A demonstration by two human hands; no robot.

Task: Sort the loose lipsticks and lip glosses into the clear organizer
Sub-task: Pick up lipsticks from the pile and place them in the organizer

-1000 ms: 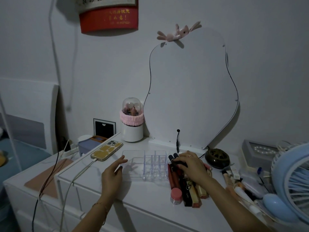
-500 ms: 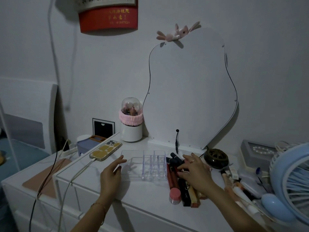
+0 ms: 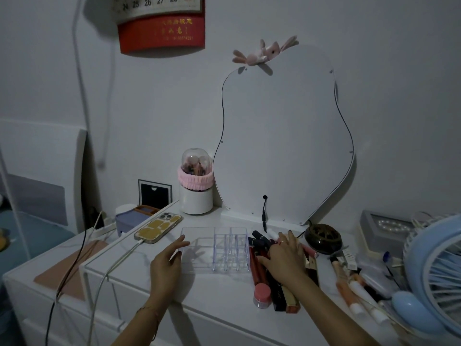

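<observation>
Since a second ago: my right hand (image 3: 283, 260) is sliding back from the dark caps at the far end of the pile toward its middle; my left hand (image 3: 166, 263) is staying beside the organizer.

Head view, organizer: the clear acrylic organizer with one open tray and a grid of small square cells (image 3: 216, 248) is sitting on the white dresser top (image 3: 219, 293), every cell showing bare, so I judge the sorting is only starting.

Head view, pile: the loose red, black and gold lipstick and lip gloss tubes (image 3: 259, 267) are lying in a heap just right of the organizer, touching its wall, close enough for short transfers.

Head view, left hand: I am resting it open, fingers relaxed, fingertips touching the organizer's left edge, probably to steady the light plastic.

Head view, right hand: I am spreading it palm down over the tubes, fingers only slightly bent, touching them; I cannot tell whether any tube is pinched underneath.

Head view, nearby: the phone in a yellow-patterned case (image 3: 158, 229) is charging to the left, clear of the work.
</observation>
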